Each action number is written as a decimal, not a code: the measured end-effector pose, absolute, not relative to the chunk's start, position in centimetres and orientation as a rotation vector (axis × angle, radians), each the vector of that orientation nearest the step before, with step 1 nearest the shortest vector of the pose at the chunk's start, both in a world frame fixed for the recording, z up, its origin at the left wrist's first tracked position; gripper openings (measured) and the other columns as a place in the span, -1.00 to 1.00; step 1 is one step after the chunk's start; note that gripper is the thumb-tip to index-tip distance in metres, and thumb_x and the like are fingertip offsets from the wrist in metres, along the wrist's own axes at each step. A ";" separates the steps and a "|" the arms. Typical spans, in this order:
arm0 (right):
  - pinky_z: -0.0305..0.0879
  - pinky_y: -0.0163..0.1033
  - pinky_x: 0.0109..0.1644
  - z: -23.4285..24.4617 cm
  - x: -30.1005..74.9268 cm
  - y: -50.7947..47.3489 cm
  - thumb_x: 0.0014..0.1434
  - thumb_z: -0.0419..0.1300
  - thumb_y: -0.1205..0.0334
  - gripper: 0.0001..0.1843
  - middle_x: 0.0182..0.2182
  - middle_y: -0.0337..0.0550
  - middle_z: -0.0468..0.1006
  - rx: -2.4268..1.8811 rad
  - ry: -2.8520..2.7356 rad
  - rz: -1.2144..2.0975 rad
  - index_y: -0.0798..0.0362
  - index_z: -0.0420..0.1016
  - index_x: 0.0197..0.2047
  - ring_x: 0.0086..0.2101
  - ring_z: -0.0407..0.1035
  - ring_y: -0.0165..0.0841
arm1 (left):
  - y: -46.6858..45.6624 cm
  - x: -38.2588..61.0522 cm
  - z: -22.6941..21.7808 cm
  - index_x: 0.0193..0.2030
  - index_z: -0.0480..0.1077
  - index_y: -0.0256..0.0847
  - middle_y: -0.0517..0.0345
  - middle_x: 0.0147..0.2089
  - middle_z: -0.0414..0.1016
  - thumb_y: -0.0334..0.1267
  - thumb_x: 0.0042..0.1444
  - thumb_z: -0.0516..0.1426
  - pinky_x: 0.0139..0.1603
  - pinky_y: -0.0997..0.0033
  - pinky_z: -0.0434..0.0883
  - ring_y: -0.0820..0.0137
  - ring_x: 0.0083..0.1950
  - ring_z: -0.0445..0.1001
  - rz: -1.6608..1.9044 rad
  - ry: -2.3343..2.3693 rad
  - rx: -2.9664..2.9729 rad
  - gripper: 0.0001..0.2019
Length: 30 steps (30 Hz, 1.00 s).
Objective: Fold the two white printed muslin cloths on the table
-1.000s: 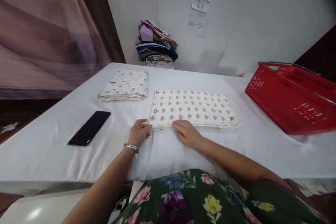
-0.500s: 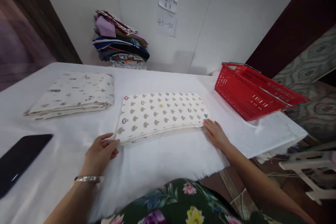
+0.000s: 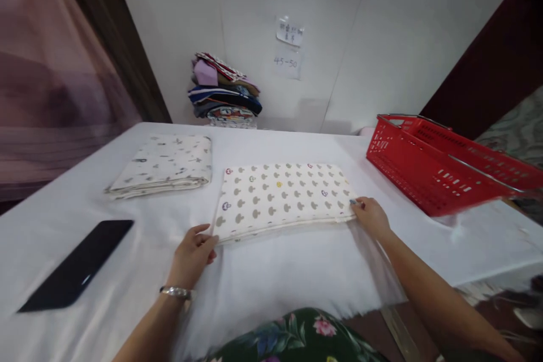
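In front of me a folded white cloth (image 3: 280, 201) printed with grey mushroom shapes and a few coloured ones lies flat on the table. My left hand (image 3: 193, 254), with a silver bracelet at the wrist, pinches its near left corner between thumb and fingers. At the near right corner, my right hand (image 3: 370, 218) grips the cloth's edge, thumb on top. Another folded white cloth (image 3: 169, 161) with small grey prints rests farther back on the left, apart from both hands.
A black phone (image 3: 78, 266) lies at the left on the white-covered table (image 3: 292, 277). To the right stands a red plastic basket (image 3: 441, 169). A pile of folded fabrics (image 3: 224, 93) sits against the back wall, beside handwritten paper notes (image 3: 288, 48).
The view has shifted, so everything appears farther right and lower. My right hand has gone from resting at the cloth's right corner to gripping it; my left hand keeps its pinch.
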State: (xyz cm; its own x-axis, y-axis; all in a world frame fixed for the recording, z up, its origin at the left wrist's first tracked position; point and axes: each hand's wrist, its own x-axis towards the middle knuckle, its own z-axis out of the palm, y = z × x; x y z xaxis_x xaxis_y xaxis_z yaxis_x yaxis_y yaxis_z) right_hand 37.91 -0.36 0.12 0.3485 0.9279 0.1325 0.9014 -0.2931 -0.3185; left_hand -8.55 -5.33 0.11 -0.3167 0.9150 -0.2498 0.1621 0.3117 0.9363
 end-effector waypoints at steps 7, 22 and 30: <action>0.28 -0.15 -0.14 -0.2 39.9 1.8 0.06 0.06 -0.05 -0.30 -0.14 0.03 0.50 -2.429 -1.539 0.358 0.19 0.22 0.19 -0.18 0.40 -0.16 | -5.8 -8.6 0.4 -0.06 0.19 -0.18 0.33 -0.50 0.35 -0.06 -0.16 0.14 -0.61 0.47 0.26 0.46 -0.61 0.33 1.043 1.699 1.048 -0.51; 0.21 -0.05 0.11 0.4 31.3 5.1 0.14 -0.05 -0.08 -0.39 0.16 -0.02 0.26 -1.821 -1.991 0.323 0.06 0.24 0.18 0.11 0.19 -0.15 | -3.8 -9.5 1.6 0.08 0.17 -0.29 0.23 -0.52 0.39 0.13 -0.04 0.08 -0.44 0.41 0.31 0.37 -0.48 0.39 0.786 1.850 1.151 -0.35; -0.26 0.08 0.30 0.0 23.0 8.3 0.22 -0.13 -0.09 -0.34 0.30 -0.04 -0.06 -1.571 -2.464 0.310 0.07 0.04 0.30 0.28 -0.27 -0.18 | -3.5 -8.4 2.1 -0.01 0.25 -0.31 0.25 -0.50 0.38 -0.21 -0.14 0.20 -0.46 0.46 0.32 0.44 -0.49 0.35 0.961 1.804 0.929 -0.49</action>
